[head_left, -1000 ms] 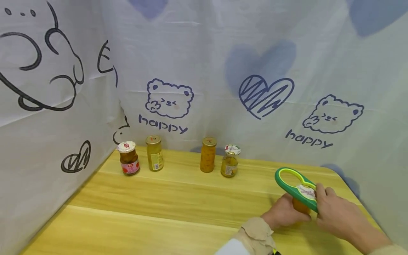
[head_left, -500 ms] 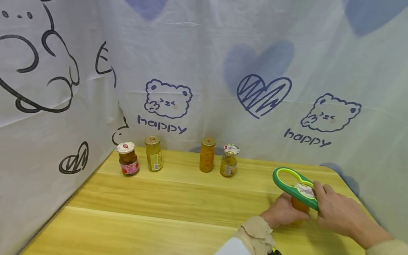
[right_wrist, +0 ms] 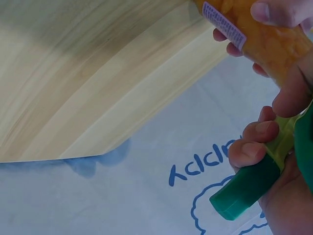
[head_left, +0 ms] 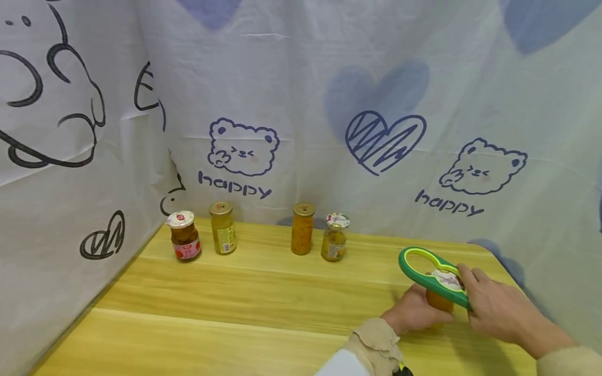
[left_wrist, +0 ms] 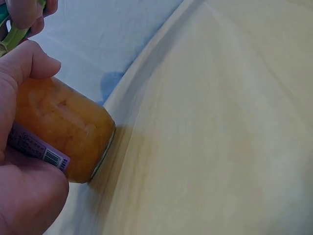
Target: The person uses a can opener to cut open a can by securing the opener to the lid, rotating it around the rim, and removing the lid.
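Note:
At the table's right side, my left hand (head_left: 414,312) grips a glass jar (head_left: 439,302) of orange fruit pieces around its body. The left wrist view shows the jar (left_wrist: 63,117) with thumb and palm on either side and a purple barcode label (left_wrist: 36,147). A green jar opener (head_left: 432,283) with a yellow-green inner edge sits around the jar's white printed lid (head_left: 447,279); its larger loop points to the far left. My right hand (head_left: 498,308) grips the opener's near end. In the right wrist view, fingers curl around its green handle (right_wrist: 249,188).
Along the back of the wooden table (head_left: 211,297) stand a pink-labelled dark jar (head_left: 185,237), a tall yellow-green jar (head_left: 223,230), a tall orange jar (head_left: 302,230) and a small white-lidded jar (head_left: 334,243). A printed white curtain (head_left: 301,94) hangs behind and beside the table.
The head view has swung slightly right, so everything appears a little further left. Both hands keep the same hold on jar and opener, with no clear turn of either.

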A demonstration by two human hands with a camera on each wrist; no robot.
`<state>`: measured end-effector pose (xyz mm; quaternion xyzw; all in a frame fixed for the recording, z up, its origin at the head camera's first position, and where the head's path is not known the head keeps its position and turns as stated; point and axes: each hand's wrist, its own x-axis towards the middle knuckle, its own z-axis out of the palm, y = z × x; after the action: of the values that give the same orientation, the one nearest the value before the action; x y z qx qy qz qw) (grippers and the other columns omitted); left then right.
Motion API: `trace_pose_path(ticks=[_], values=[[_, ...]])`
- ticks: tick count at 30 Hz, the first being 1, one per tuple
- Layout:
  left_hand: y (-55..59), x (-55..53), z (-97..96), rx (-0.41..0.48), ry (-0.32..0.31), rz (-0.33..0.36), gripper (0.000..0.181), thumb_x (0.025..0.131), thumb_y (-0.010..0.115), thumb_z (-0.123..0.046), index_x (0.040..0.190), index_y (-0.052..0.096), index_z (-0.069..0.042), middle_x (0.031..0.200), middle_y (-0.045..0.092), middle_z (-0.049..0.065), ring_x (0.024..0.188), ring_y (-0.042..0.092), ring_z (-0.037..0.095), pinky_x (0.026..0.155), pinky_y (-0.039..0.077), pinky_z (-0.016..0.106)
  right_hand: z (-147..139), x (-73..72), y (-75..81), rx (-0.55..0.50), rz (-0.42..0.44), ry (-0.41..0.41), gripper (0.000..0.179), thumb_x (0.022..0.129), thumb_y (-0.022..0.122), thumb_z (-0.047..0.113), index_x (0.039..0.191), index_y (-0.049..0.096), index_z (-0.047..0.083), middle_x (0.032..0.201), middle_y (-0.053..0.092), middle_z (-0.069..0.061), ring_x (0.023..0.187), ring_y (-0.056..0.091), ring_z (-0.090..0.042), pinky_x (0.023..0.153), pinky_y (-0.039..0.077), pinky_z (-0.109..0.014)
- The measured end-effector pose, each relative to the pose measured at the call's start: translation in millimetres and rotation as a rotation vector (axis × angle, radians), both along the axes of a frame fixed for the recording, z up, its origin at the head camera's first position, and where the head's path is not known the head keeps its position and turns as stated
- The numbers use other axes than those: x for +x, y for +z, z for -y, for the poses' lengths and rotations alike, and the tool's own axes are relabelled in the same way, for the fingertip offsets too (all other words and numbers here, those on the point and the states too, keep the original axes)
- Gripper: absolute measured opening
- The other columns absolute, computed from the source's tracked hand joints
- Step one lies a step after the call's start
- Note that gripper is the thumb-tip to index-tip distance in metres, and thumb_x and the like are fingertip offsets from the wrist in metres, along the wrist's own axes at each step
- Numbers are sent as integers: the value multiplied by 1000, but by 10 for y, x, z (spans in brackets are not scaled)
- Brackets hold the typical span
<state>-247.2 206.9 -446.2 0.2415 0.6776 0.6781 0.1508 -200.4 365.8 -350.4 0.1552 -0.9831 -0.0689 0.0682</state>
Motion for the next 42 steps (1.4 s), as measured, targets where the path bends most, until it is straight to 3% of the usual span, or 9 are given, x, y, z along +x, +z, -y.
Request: trace_pose_path(ticks=[7,14,19,28,42], values=[[-9,-13,-21,37,-58,1,56,83,78,5,133,66,-16,115,70,-12,91,58,-7,84,51,14,-68,-6,13,-5,5,27,66,75,68,9,135,42,0,102,62,-14,69,56,-19,58,51,-40],[-15,-43,-13,57,-68,8,59,84,78,5,135,64,-21,120,67,-15,97,58,-7,88,51,14,-69,-33,66,-25,15,51,63,80,69,11,136,42,3,104,62,-12,71,56,-18,61,52,-40],[-11,-57,3,53,-91,21,58,84,75,6,135,64,-21,116,68,-15,94,59,-6,85,52,15,-71,-47,66,-15,3,56,65,78,69,8,137,43,3,104,62,-12,70,54,-18,61,51,-40],[15,-53,-15,12,-80,19,65,84,77,4,137,58,-28,116,65,-16,95,58,-6,86,51,15,-123,-43,56,-13,-7,69,64,77,69,7,135,44,5,100,62,-8,69,53,-16,59,50,-37],[0,-46,-2,-22,-73,-6,69,83,78,3,139,54,-29,120,63,-17,99,57,-6,88,50,15,-106,-26,106,3,-20,102,62,75,70,7,131,45,10,92,57,-1,68,51,-13,56,47,-35]])
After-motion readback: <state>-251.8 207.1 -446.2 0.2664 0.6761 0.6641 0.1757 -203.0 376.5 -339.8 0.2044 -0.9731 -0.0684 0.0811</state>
